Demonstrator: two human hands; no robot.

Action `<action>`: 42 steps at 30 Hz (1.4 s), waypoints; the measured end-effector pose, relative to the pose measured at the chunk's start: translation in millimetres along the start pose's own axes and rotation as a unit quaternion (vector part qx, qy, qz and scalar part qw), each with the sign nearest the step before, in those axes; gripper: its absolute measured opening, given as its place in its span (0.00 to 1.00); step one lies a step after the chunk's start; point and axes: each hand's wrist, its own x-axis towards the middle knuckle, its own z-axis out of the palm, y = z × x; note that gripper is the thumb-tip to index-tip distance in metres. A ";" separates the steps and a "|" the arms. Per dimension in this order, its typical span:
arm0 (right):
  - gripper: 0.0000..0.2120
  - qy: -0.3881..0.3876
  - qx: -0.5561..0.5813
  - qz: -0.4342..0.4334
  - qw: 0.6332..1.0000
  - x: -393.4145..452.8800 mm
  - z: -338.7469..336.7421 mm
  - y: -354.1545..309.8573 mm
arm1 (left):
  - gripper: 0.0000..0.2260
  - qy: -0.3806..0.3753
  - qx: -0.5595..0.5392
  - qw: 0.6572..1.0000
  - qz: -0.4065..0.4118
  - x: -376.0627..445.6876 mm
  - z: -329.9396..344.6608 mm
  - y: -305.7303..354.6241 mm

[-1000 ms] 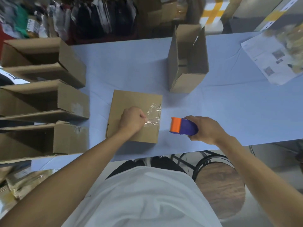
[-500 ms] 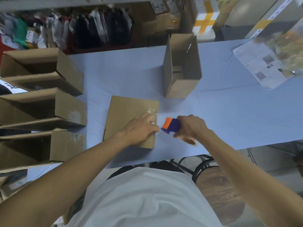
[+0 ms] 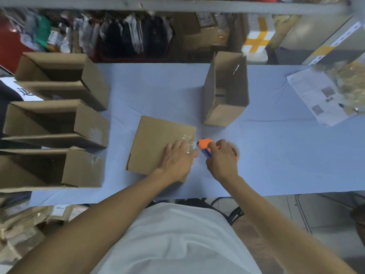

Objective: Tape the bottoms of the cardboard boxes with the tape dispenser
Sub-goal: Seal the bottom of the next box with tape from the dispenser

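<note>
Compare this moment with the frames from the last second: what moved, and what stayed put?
The right hand brought the tape dispenser leftward until it met the right edge of the box. The left hand opened from a fist and now presses flat on the clear tape. The box and the upright open box behind it stayed where they were.

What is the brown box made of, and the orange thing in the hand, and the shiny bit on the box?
Box: plain matte brown cardboard, with folded edges. Dispenser: probably plastic, smooth and brightly coloured orange and blue. Shiny strip: clear glossy tape, wrinkled, catching the light.
</note>
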 end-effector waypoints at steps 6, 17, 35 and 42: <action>0.37 -0.027 -0.012 -0.242 0.970 29.1 -9.7 -26.6 | 0.22 0.121 -0.146 0.973 -0.135 -26.4 -21.5 -28.4; 0.30 -0.175 0.315 -0.183 0.915 62.1 -30.8 -14.7 | 0.24 0.097 -0.466 0.838 -0.265 -64.9 -64.0 -130.4; 0.18 -0.275 0.255 -0.095 0.922 69.6 -33.0 -16.7 | 0.29 0.111 -0.394 0.875 -0.256 -16.6 -80.5 -124.6; 0.26 -0.242 0.287 -0.082 0.923 58.5 -22.4 -10.8 | 0.39 0.058 -0.095 0.972 -0.207 -13.6 -82.9 -101.9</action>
